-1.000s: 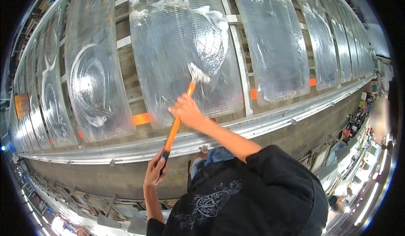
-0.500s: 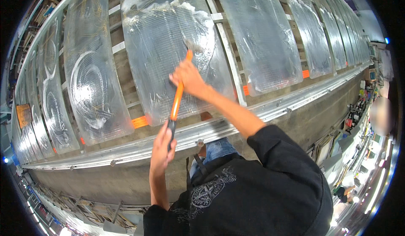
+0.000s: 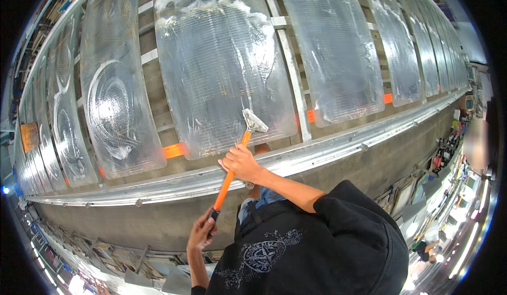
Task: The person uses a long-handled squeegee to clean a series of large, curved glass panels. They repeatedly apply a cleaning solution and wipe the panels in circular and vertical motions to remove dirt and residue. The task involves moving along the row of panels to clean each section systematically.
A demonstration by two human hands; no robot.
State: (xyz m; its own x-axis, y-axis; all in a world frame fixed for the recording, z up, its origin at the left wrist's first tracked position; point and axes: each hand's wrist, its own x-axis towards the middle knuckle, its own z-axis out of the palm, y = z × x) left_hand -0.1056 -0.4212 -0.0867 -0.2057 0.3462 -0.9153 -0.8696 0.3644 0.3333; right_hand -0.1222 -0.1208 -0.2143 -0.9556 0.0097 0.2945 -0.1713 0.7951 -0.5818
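Observation:
A long-handled scraper (image 3: 223, 191) with an orange shaft and a pale flat head lies slantwise in front of me. My right hand (image 3: 241, 162) is wrapped round the orange shaft just below the head. Down at the black grip end, my left hand (image 3: 202, 230) is closed round the handle. The scraper's head rests on the lower part of a large translucent ribbed panel (image 3: 206, 84). White wet residue lines the panel's upper part, and thin streaks run down to the head.
Similar panels (image 3: 338, 57) lie side by side on a metal frame (image 3: 296, 84) with orange pieces (image 3: 173, 151) between them. A metal rail (image 3: 317, 152) runs along the near edge. Behind, flat boards (image 3: 396, 192) are stacked, and another person (image 3: 424, 250) stands far right.
Both hands have drawn the scraper down toward me. Its head moved from the panel's middle to near its lower edge. The grips on the handle stay closed.

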